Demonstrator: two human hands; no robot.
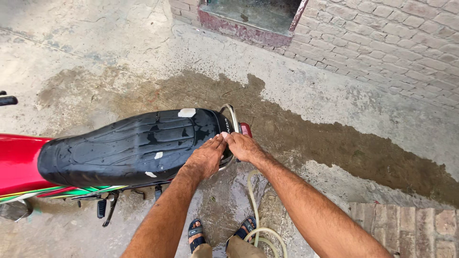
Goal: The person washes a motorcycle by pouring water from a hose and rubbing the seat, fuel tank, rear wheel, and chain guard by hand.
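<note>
While motorcycle stood on wet concrete floor, left hand and right hand pressed flat on rear of black seat; grip open, holding nothing. Hose lay beside sandalled feet.

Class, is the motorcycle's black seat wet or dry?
Wet: the black seat glistens with water patches, both hands, left hand and right hand, rest at its rear.
</note>
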